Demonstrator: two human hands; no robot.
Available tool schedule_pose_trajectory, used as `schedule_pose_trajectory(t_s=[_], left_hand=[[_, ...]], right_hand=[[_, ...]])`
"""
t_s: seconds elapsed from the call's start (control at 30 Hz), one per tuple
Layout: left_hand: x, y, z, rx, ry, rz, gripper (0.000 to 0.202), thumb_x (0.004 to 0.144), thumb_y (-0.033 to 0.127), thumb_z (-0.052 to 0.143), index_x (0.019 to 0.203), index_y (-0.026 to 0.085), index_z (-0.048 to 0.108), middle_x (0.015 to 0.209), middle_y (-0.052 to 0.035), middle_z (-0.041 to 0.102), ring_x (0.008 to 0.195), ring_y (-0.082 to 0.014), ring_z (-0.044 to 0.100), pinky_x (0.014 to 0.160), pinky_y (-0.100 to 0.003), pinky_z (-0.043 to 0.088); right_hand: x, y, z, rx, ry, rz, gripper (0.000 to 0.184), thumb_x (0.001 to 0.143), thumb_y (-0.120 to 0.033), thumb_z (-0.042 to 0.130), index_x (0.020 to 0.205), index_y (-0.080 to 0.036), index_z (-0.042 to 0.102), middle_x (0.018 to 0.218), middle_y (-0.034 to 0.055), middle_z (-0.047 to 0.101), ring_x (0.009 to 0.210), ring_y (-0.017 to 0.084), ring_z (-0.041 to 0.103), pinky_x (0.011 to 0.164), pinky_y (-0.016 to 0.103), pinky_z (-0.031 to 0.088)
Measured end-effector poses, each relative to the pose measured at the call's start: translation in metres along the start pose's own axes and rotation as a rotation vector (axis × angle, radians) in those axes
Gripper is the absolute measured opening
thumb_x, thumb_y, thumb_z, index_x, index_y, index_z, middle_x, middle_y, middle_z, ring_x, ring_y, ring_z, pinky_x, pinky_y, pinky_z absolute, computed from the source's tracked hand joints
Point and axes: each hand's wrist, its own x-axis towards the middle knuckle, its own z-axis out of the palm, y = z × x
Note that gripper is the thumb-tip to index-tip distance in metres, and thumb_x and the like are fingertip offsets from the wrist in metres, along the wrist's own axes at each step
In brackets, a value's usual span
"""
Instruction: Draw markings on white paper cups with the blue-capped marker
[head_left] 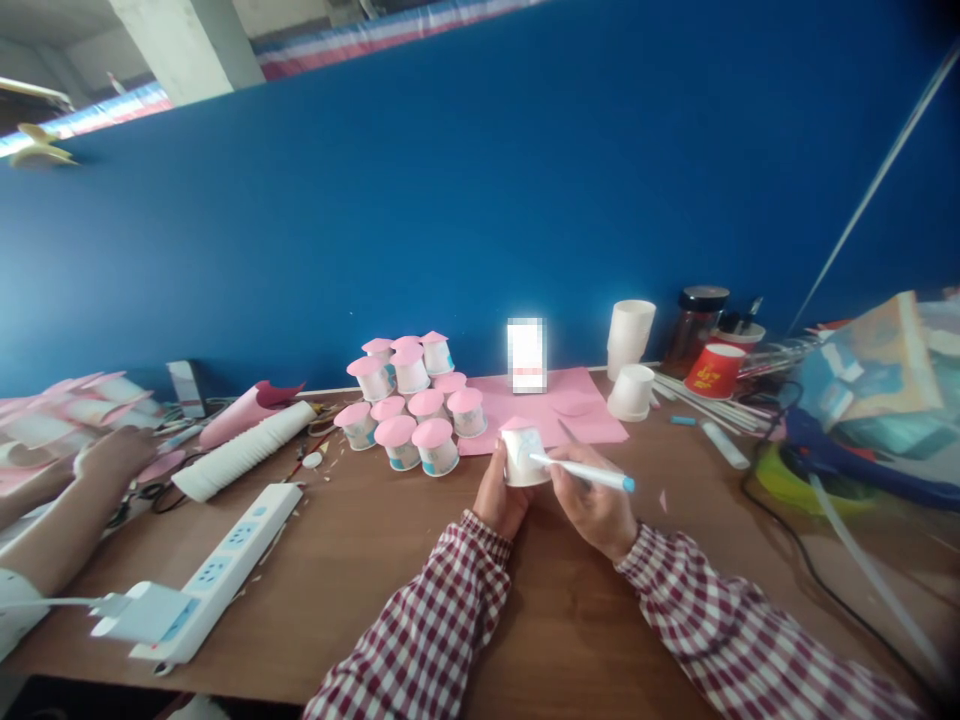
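My left hand is closed around a white paper cup that stands upside down with a small pink cone on top. Faint marks show on the cup's side. In my right hand is a white marker with a light blue end, its tip at the cup's wall. Left of my hands sits a group of several upturned paper cups with pink cone roofs. Behind the cup in my hand, pink paper sheets lie on the table.
A power strip with a plugged-in adapter and a long stack of white cups lie left. Another person's arm reaches in there. At right are white cups, a red cup, a jar, sticks and a cable.
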Motion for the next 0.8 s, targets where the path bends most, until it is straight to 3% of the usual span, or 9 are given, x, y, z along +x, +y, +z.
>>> schedule_pose_trajectory(t_s=[0.2, 0.8], left_hand=[[0.0010, -0.0012, -0.0005, 0.007, 0.020, 0.006, 0.047, 0.083, 0.051, 0.048, 0.108, 0.013, 0.059, 0.098, -0.0094, 0.065, 0.088, -0.0204, 0.062, 0.086, -0.035, 0.047], [0.0002, -0.0025, 0.0014, 0.002, 0.070, 0.014, 0.044, 0.083, 0.046, 0.051, 0.108, 0.012, 0.059, 0.097, -0.0091, 0.065, 0.087, -0.0188, 0.061, 0.082, -0.032, 0.048]], right_hand=[[0.0020, -0.0021, -0.0012, -0.032, -0.002, -0.049, 0.012, 0.083, -0.022, 0.051, 0.090, -0.019, 0.061, 0.083, 0.0059, 0.066, 0.078, 0.018, 0.062, 0.071, 0.030, 0.052], [0.0018, 0.0022, -0.0014, -0.072, -0.020, -0.130, 0.013, 0.084, -0.021, 0.051, 0.092, -0.019, 0.061, 0.085, 0.0069, 0.067, 0.081, 0.019, 0.063, 0.074, 0.034, 0.051]])
